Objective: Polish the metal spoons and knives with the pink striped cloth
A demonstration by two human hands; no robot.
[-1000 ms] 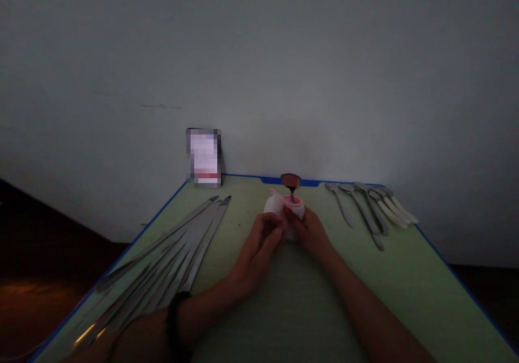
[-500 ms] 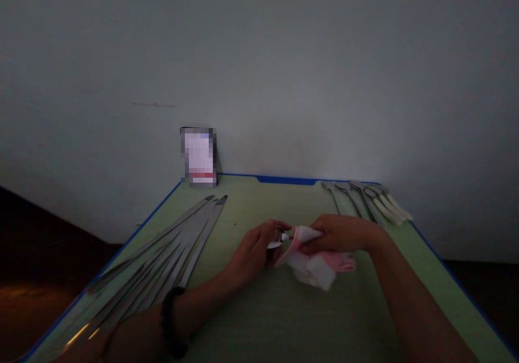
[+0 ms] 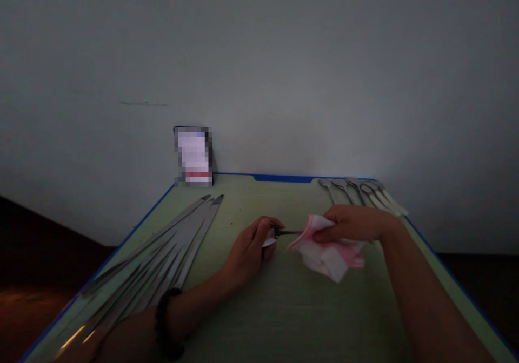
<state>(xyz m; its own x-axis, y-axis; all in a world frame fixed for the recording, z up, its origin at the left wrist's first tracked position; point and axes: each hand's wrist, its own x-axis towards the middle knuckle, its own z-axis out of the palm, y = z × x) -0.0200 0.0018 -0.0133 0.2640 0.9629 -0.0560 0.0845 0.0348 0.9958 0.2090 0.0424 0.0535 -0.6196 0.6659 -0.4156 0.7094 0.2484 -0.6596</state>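
At the middle of the table (image 3: 259,314), the left hand (image 3: 248,250) is curled around the head of what looks like a spoon (image 3: 278,233), while the right hand (image 3: 352,223) pinches a pink-and-white cloth (image 3: 330,257) at the handle's right end. The metal spoon should feel light, stiff and rather slippery, best steadied by its head or neck; the cloth looks soft and limp, easiest to hold bunched around the handle.

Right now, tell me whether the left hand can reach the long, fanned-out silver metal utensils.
Probably yes: nothing visible blocks the green tabletop between the left hand and those utensils. That hand grips a shiny metal spoon, though, which may need setting down.
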